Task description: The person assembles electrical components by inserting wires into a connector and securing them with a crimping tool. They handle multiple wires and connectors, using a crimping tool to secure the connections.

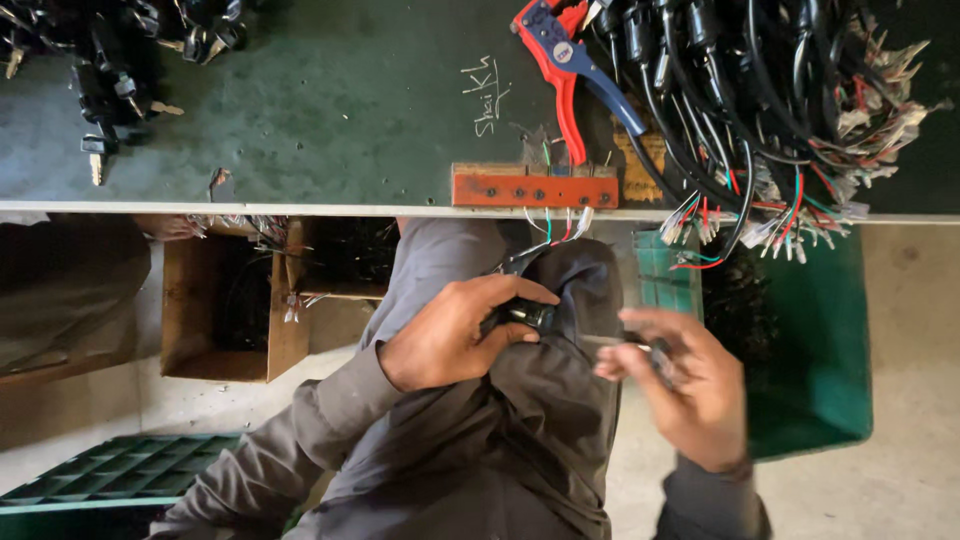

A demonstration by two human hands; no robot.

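My left hand (450,335) is closed around a small black part (527,315) over my lap. Thin coloured wires (553,228) run from that part up to a red block (535,187) fixed at the table edge. My right hand (685,385) is just to the right of it, blurred, with its fingers pinched on a small dark piece (655,352); I cannot tell what the piece is. The two hands are close together and do not touch.
On the dark green table (330,110) lie a red-and-blue-handled wire stripper (565,60), a heap of black cable harnesses with coloured wire ends (760,110), and black key locks (105,90). Below are a cardboard box (215,300), a green bin (815,340) and a green crate (110,480).
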